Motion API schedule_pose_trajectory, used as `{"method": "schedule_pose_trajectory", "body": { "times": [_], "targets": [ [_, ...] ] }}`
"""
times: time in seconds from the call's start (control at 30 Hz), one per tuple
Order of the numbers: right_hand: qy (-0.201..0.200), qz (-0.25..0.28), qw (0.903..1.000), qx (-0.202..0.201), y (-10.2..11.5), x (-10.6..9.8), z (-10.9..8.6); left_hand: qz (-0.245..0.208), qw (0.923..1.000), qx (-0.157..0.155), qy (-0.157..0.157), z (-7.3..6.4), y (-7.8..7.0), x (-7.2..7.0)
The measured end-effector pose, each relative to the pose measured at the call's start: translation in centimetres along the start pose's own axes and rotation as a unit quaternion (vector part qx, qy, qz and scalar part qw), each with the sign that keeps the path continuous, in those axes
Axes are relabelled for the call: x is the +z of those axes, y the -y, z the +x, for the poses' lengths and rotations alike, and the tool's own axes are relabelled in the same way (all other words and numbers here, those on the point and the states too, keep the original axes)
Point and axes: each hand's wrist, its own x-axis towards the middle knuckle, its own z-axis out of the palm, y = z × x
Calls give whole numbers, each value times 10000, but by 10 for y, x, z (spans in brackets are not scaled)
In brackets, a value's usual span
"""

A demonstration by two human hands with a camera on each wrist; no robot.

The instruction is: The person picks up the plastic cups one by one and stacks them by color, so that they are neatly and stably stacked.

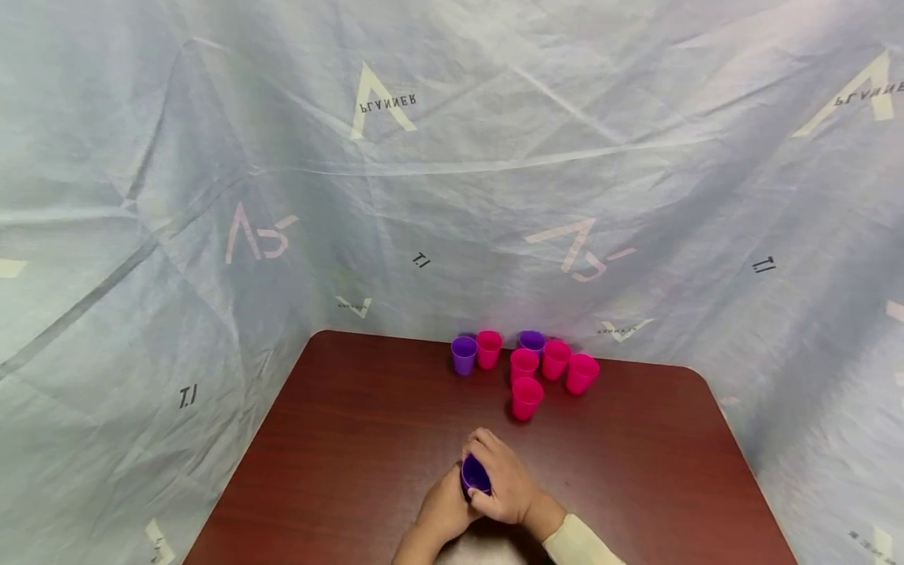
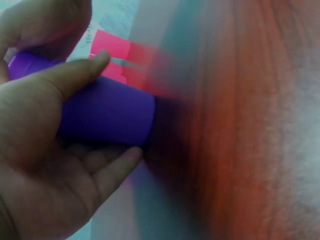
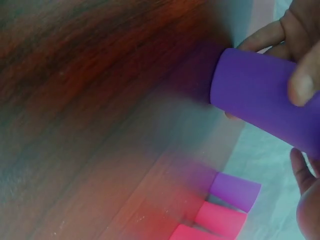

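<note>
Purple cup (image 2: 117, 112), smooth and tapered, seems plastic through blur.

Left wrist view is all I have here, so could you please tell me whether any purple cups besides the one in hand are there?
Observer: Yes, the head view shows two more: a left-end purple cup and a rear purple cup, partly hidden behind pink ones.

Operator: Thank you; which standing cup is nearest the held cup?

Observer: A front pink cup, which the head view shows standing closer than all the others.

Operator: And could you kindly say whether the inside of the held cup can be seen?

Observer: Partly; in the head view its mouth faces the camera and some of the purple inside shows.
</note>
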Motion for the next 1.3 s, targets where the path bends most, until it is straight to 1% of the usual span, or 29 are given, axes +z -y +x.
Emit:
{"method": "schedule_pose_trajectory", "body": {
  "times": [0.13, 0.2, 0.23, 0.3, 0.37, 0.4, 0.43, 0.57, 0.63, 0.73, 0.8, 0.9, 0.97, 1.0, 1.07, 1.17, 1.23, 1.3],
  "targets": [
    [163, -109, 9997, 176, 4, 0, 1, -454, 9970, -392, 496, 3, 0, -12],
    [214, -187, 9994, 190, 5, 0, 0, -626, 9943, -495, 712, 5, 1, -18],
    [216, -224, 9994, 176, 5, 0, 0, -647, 9933, -511, 805, 7, 1, -21],
    [181, -307, 9993, 135, 5, -1, 0, -664, 9926, -406, 937, 12, 1, -25],
    [178, -331, 9992, 124, 4, -1, 0, -687, 9924, -277, 986, 14, 1, -27],
    [171, -331, 9992, 132, 4, -2, 1, -721, 9924, -206, 971, 16, 0, -26],
    [160, -324, 9992, 140, 4, -2, 2, -744, 9932, -128, 885, 17, 0, -25],
    [72, -320, 9993, 174, 4, -1, 5, -1026, 9940, 216, 297, 18, 0, -13],
    [29, -362, 9991, 205, 5, -1, 5, -1133, 9930, 329, -29, 17, 1, -7],
    [27, -293, 9990, 343, 5, -2, 2, -1356, 9895, 424, -277, 16, 3, 2],
    [55, -39, 9987, 515, 6, -4, -2, -1480, 9876, 422, -300, 16, 4, 7],
    [18, 577, 9960, 684, 3, -3, -2, -1564, 9866, 344, -298, 16, 5, 9],
    [-109, 918, 9929, 751, -2, -3, -1, -1647, 9857, 228, -258, 17, 5, 11],
    [-207, 982, 9920, 759, -5, -2, 0, -1693, 9851, 161, -257, 17, 5, 12],
    [-453, 973, 9914, 743, -11, -2, 5, -1824, 9830, 25, -231, 18, 4, 14],
    [-728, 722, 9908, 879, -20, -8, 15, -2013, 9792, -126, -209, 19, 2, 15],
    [-798, 581, 9896, 1045, -26, -15, 24, -2082, 9776, -228, -198, 18, 1, 15],
    [-776, 476, 9880, 1246, -32, -23, 33, -2134, 9763, -297, -209, 18, 1, 14]
  ]
}}
